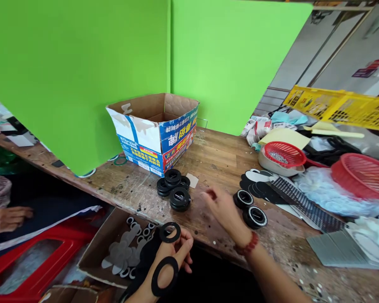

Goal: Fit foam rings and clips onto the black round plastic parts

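My left hand (180,248) is in front of the table's near edge, its fingers drawn together by a flat black ring (169,240). A second black ring (154,278) lies over my left wrist. Over the tabletop, my right hand (220,205) has its fingers loosely bent and slightly apart, with nothing visible in them. To its left are stacked round black pieces (180,198), several together. On its right sit two round black pieces with pale rims (255,216), close to my wrist with its red beaded bracelet (249,245).
A cardboard box (139,143) stands before green panels (227,54). Below the edge, another carton (94,261) holds pale discs and rings. Red baskets (360,176), black discs (260,189) and grey sheets (337,248) crowd the right. Another person's hand (12,219) is at left, near a red stool (60,240).
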Motion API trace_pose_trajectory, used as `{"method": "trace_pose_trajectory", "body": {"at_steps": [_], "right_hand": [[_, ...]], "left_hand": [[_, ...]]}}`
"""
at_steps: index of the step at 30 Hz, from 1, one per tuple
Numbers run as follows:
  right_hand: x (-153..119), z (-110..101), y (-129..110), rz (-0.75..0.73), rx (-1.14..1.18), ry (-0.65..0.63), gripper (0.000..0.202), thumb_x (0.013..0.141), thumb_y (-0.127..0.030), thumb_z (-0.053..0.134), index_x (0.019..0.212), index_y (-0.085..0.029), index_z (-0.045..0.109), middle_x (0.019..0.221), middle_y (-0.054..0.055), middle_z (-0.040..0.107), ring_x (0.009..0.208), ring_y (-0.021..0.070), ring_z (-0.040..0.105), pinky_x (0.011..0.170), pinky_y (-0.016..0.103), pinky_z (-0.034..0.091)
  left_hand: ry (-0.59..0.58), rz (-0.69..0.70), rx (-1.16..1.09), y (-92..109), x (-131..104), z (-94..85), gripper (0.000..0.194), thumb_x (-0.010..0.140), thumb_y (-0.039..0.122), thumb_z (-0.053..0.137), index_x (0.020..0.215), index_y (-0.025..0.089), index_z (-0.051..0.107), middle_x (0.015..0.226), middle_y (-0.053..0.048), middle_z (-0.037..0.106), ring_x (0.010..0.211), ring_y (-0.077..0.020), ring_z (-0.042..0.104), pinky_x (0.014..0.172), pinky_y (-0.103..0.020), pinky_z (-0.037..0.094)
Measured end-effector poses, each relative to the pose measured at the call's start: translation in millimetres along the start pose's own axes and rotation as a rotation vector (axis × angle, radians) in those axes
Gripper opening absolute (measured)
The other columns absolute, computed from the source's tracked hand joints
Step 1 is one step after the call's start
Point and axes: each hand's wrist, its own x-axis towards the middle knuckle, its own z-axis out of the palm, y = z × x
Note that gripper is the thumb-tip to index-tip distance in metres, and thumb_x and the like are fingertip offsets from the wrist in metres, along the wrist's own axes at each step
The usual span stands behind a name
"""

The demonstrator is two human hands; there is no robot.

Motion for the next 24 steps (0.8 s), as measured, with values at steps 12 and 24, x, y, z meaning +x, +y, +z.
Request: {"method": "trace_pose_trajectory", "body": {"at_steps": [12,24], "right_hand": [[-32,-51,74,-0.228,-0.811,0.207,0.010,0.083,-0.027,0.066,0.084,-0.018,0.070,0.093,0.013,0.062,0.088,0.0299,0.050,0.069,0.037,0.033],[-98,-27,7,-0.047,0.148,-0.180,0.019,0.087,-0.036,0.059,0.080,-0.020,0.067,0.079,0.004,0.065,0.074,0.0195,0.057,0.068,0.031,0.043]], "left_hand": [[-0.117,0.008,0.053,11,-6,15.5,0.022,0.084,0.038,0.063,0.091,0.019,0.055,0.073,0.003,0.051,0.054,-0.0085,0.053,0.043,-0.017,0.049],[-0.421,0.179,0.650,33,-33,22.3,0.007,0.083,0.019,0.057,0.087,0.018,0.063,0.075,0.002,0.057,0.064,-0.0108,0.054,0.059,-0.021,0.044]]}}
